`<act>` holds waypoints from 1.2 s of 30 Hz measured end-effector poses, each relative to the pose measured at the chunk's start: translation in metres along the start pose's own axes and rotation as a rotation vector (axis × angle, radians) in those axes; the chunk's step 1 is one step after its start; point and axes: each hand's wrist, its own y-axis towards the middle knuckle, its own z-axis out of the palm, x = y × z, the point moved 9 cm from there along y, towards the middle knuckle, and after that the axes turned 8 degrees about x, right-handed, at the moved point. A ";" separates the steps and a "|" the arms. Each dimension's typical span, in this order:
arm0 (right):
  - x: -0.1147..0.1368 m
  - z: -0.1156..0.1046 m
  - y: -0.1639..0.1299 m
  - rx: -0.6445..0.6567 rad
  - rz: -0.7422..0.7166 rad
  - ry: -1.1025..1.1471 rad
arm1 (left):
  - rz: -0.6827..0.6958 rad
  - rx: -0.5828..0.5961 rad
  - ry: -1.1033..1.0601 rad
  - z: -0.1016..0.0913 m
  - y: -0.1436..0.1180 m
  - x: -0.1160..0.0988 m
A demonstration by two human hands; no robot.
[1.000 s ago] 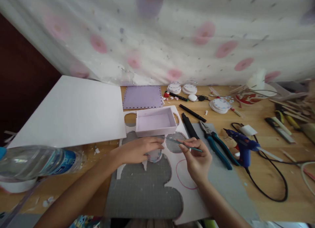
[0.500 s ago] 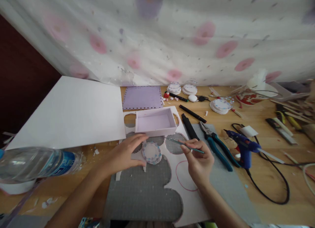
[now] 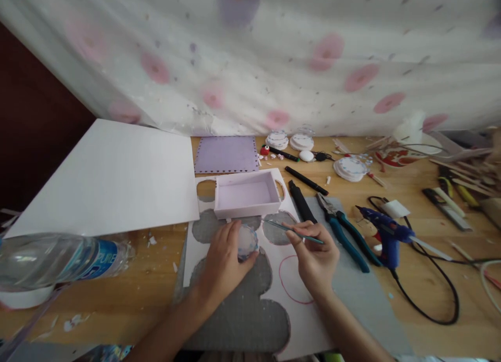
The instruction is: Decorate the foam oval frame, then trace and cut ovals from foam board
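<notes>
A round white disc with a bluish patterned rim [image 3: 247,242] is pinched at its edge by the left hand [image 3: 223,265], just in front of the shallow lilac open box [image 3: 246,194]; to the right of that box, a thin teal-handled craft knife [image 3: 293,231] is gripped pen-style by the right hand [image 3: 315,257], beside teal-handled pliers [image 3: 344,231]
</notes>
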 end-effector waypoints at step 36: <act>0.077 0.058 -0.067 0.499 -0.757 -0.842 | -0.246 0.243 -0.937 -0.025 -0.003 -0.030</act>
